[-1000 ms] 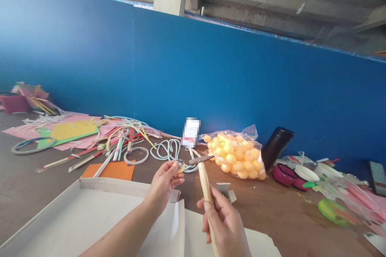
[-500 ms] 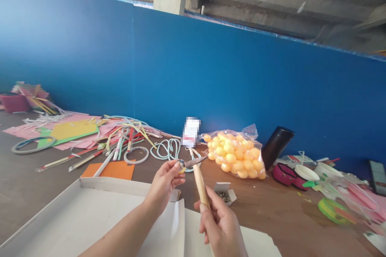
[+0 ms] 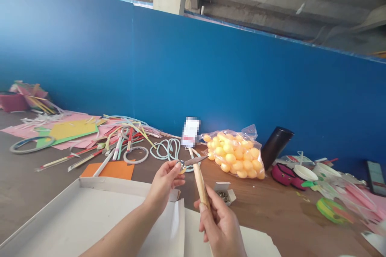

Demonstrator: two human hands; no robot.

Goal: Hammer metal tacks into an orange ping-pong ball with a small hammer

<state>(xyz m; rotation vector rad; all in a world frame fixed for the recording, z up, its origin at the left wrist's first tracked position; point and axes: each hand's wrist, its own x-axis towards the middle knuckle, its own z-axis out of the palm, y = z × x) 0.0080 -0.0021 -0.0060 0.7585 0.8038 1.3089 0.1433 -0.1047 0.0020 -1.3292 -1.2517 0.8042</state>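
Note:
My right hand (image 3: 218, 221) is closed around the wooden handle of a hammer (image 3: 199, 180). Its dark metal head, pointed at the right end, sits above the table with its left end against or just in front of a small shiny silver and yellow round piece (image 3: 182, 167). My left hand (image 3: 165, 180) pinches that piece between thumb and fingers; its exact kind is too small to make out. Just right of the handle stands a small open carton (image 3: 223, 194) of tiny metal tacks or similar pieces. Below both hands lies an open white cardboard box (image 3: 120, 213).
Behind the hammer lies a clear bag of orange balls (image 3: 237, 154), with a black tumbler (image 3: 277, 146) beside it. Coloured paper (image 3: 74, 130), straws and tubing cover the left. Pale bowls (image 3: 305, 172) and green tape (image 3: 331, 210) sit right. A blue partition (image 3: 193, 64) rises behind.
Both hands keep nearly the same pose and grip. The hammer head and the shiny piece have barely shifted; the view has moved very slightly.

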